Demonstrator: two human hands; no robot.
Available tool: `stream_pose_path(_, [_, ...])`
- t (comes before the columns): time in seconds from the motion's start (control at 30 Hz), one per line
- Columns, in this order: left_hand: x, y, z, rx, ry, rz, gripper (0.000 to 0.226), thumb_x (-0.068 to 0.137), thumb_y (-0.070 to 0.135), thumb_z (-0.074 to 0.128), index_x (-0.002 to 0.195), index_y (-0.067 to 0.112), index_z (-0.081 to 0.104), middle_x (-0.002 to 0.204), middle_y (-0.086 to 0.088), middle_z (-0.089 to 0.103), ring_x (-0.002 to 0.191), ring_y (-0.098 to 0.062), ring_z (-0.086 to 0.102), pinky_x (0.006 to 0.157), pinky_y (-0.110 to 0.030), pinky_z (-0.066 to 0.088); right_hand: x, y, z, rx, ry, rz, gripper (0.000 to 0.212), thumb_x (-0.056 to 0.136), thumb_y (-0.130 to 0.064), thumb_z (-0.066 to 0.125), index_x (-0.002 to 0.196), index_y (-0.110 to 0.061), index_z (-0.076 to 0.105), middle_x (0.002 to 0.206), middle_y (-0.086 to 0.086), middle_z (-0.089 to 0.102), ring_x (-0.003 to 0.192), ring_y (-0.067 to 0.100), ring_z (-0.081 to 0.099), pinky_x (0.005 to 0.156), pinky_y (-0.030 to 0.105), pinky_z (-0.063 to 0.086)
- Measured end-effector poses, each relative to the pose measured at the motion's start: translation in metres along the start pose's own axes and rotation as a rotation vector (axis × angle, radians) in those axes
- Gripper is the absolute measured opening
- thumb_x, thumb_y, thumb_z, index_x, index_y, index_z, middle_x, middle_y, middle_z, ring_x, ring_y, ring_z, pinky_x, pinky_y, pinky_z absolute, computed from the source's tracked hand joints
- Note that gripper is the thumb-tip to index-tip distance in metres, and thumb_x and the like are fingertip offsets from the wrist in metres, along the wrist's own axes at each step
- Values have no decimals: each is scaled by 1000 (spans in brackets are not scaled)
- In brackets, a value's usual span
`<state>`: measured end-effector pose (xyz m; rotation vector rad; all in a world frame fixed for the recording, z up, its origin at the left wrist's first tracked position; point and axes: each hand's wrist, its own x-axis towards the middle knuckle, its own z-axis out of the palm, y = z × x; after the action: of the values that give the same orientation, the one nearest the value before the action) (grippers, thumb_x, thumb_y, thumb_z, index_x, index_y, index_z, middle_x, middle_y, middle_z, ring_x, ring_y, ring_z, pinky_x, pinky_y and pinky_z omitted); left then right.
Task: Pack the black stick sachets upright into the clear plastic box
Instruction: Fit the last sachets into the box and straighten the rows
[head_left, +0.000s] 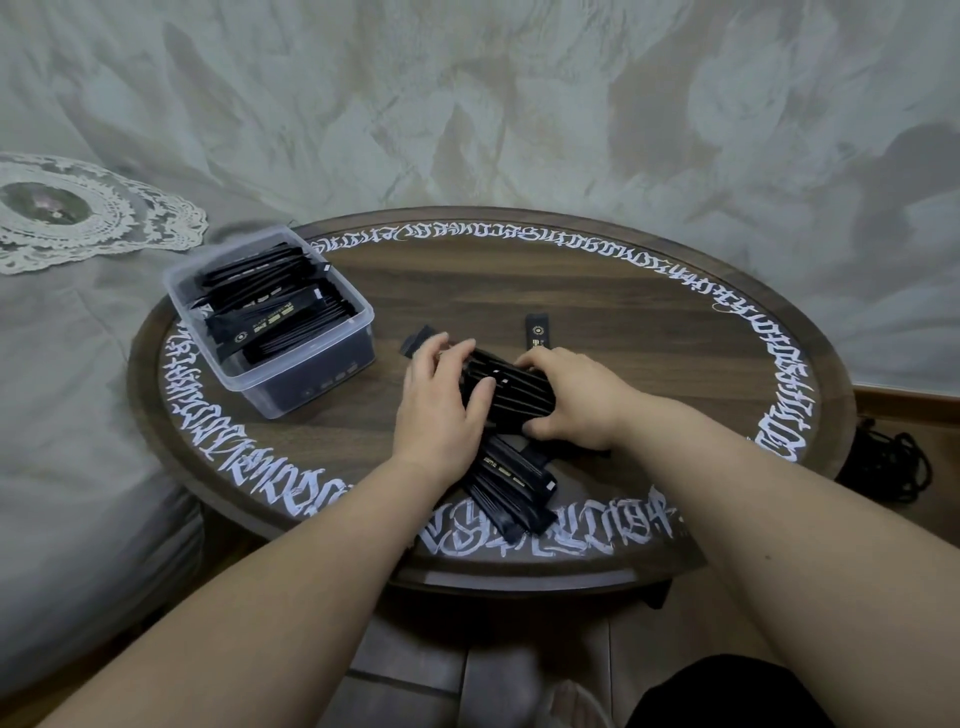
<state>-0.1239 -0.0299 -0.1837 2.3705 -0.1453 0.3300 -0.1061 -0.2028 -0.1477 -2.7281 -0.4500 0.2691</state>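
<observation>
While the clear plastic box (270, 332) sits at the left edge of the tabletop (623, 322), already crowded with black sachets leaning at odd angles, the left hand (441, 410) curls round one end of a bundle of sachets (511, 395) held mid-table. At the bundle's other end, the right hand (566, 400) clamps it, squaring it up. More loose sachets (511, 488) lie beneath the wrists, and a single sachet (537, 332) lies further back. With the box so full and untidy, this thick bundle may jam or fan apart on entry.
</observation>
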Motion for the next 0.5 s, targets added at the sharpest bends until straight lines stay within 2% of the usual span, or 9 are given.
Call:
stream_pose_path(0.07, [4, -3, -2, 75, -28, 6, 52, 97, 39, 47, 146, 27, 35, 157, 0, 18, 145, -18, 13, 115, -37, 20, -2, 6, 0, 22, 39, -35, 64, 72, -33, 76, 129, -27, 47, 123, 1, 53, 114, 21, 50, 92, 27, 38])
stream_pose_path(0.13, [10, -4, -3, 114, -107, 8, 55, 98, 45, 40, 149, 29, 28, 159, -1, 15, 147, -18, 9, 119, -42, 16, -5, 11, 0, 8, 74, -66, 62, 73, -39, 77, 127, -28, 49, 120, -2, 55, 111, 18, 52, 91, 29, 41])
stream_pose_path(0.27, [12, -4, -2, 151, -175, 54, 62, 94, 57, 28, 145, 23, 36, 148, 1, 38, 140, -16, 28, 118, -47, 12, -10, 15, 0, -99, 108, -85, 62, 74, -53, 71, 127, -29, 47, 120, -4, 55, 110, 18, 50, 88, 31, 42])
stream_pose_path(0.37, [8, -3, -2, 145, -183, 94, 77, 83, 67, 19, 142, 21, 39, 142, 3, 43, 136, -14, 34, 119, -44, 10, -11, 16, 4, -188, 134, -106, 69, 71, -64, 67, 124, -26, 47, 120, -4, 53, 109, 18, 48, 89, 33, 42])
stream_pose_path(0.5, [7, -3, 0, 189, -182, 170, 65, 89, 55, 28, 139, 17, 45, 132, -2, 51, 127, -20, 43, 114, -43, 23, -5, 11, 3, -234, 85, -80, 80, 67, -67, 67, 129, -22, 45, 120, 0, 49, 111, 20, 47, 92, 34, 43])
